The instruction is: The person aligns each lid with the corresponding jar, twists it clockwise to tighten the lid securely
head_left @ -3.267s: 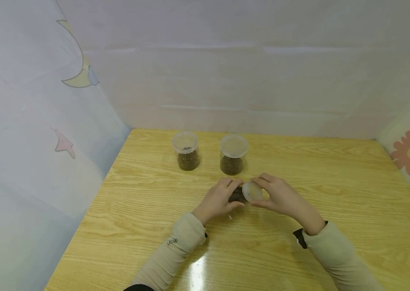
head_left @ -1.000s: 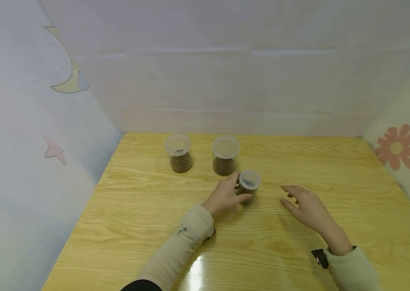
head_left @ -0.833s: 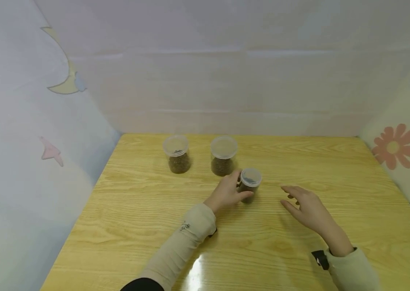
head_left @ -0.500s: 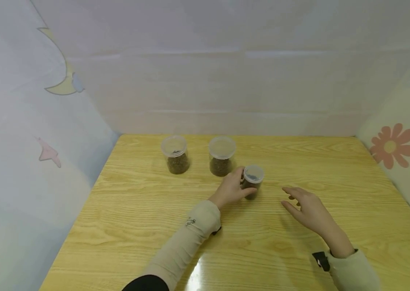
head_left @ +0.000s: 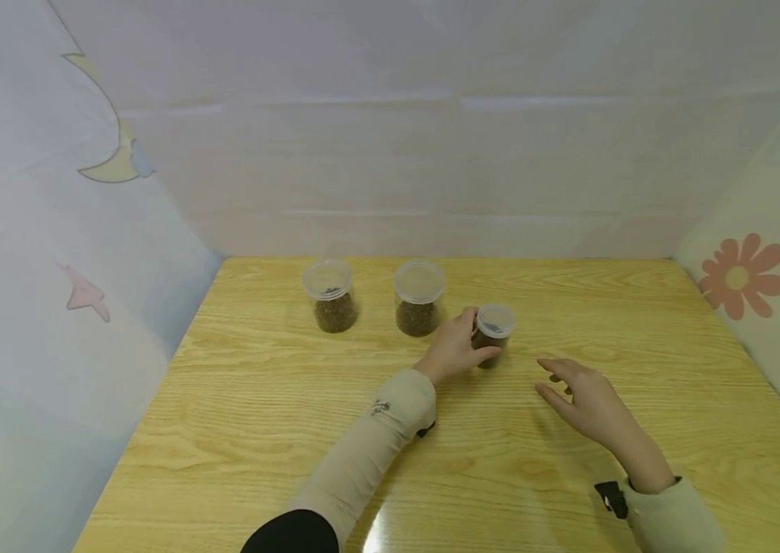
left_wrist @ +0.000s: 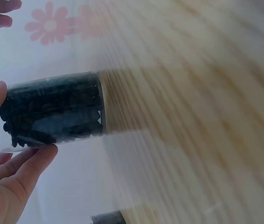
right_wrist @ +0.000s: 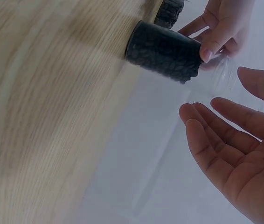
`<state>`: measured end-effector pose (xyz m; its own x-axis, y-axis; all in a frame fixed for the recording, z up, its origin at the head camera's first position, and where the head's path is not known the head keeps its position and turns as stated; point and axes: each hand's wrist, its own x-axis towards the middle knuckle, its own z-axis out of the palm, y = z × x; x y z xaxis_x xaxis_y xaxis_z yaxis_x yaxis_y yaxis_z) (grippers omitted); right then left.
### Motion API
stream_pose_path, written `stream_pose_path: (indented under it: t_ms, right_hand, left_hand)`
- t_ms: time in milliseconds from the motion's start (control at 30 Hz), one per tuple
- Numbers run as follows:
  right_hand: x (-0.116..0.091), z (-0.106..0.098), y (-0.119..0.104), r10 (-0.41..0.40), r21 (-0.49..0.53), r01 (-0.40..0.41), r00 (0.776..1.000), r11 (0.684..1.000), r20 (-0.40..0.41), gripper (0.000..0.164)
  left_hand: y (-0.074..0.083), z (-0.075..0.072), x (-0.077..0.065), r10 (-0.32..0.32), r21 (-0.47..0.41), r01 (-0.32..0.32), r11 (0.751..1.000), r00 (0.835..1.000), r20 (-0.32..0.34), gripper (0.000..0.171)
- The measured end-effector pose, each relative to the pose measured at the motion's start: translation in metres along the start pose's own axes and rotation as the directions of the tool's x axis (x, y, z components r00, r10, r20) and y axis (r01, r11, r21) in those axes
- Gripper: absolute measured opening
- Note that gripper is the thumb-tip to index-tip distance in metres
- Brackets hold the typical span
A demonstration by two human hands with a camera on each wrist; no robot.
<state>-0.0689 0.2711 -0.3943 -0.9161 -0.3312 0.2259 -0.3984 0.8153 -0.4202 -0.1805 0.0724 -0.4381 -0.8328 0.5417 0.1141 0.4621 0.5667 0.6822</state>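
Observation:
My left hand (head_left: 457, 347) grips a small clear jar (head_left: 491, 351) with a translucent lid (head_left: 496, 320), thumb on the near side and fingers on the far side. Dark bean-like pieces (left_wrist: 52, 109) fill much of this jar in the left wrist view. It stands upright, its base close over the table. To its right, my right hand (head_left: 586, 401) hovers apart from it with relaxed, slightly bent fingers and holds nothing. In the right wrist view the right fingers (right_wrist: 202, 144) point toward the jar, palm showing.
Two larger lidded clear jars, the left jar (head_left: 335, 311) and the middle jar (head_left: 419, 313), stand toward the back of the wooden table (head_left: 258, 430); both hold dark granular contents. A pale cloth wall (head_left: 362, 153) rises behind the table, with printed cloth on both sides.
The right hand has let go of the lid and drawn back to the right. My left hand has set the tilted jar upright and moved it right and farther back.

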Motion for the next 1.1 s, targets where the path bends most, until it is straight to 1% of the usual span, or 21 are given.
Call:
stream_pose_path:
  t_ms: [300, 500, 667, 900, 1100]
  right_hand:
    - [-0.002, 0.0, -0.001, -0.009, -0.008, 0.009, 1.0, 1.0, -0.022, 0.038]
    - [-0.004, 0.001, 0.0, 0.007, -0.006, -0.007, 1.0, 1.0, -0.008, 0.038]
    - [-0.005, 0.0, 0.001, -0.001, -0.009, 0.001, 1.0, 1.0, -0.01, 0.037]
    - [-0.007, 0.0, 0.001, -0.011, 0.01, 0.011, 1.0, 1.0, 0.002, 0.038]
    - [-0.006, 0.001, 0.0, 0.006, 0.022, -0.006, 1.0, 1.0, 0.025, 0.038]
  left_hand:
    - [0.006, 0.007, 0.012, -0.045, 0.004, 0.045, 0.999, 0.999, 0.005, 0.066]
    - [0.008, 0.009, 0.021, -0.037, 0.007, 0.037, 0.999, 0.999, -0.001, 0.065]
    - [0.009, 0.012, 0.031, -0.04, -0.011, 0.04, 0.999, 0.999, -0.003, 0.066]
    - [0.013, 0.019, 0.046, -0.063, -0.005, 0.063, 0.998, 0.998, -0.011, 0.068]
    - [0.014, 0.024, 0.057, -0.094, -0.027, 0.093, 0.995, 0.995, -0.028, 0.066]
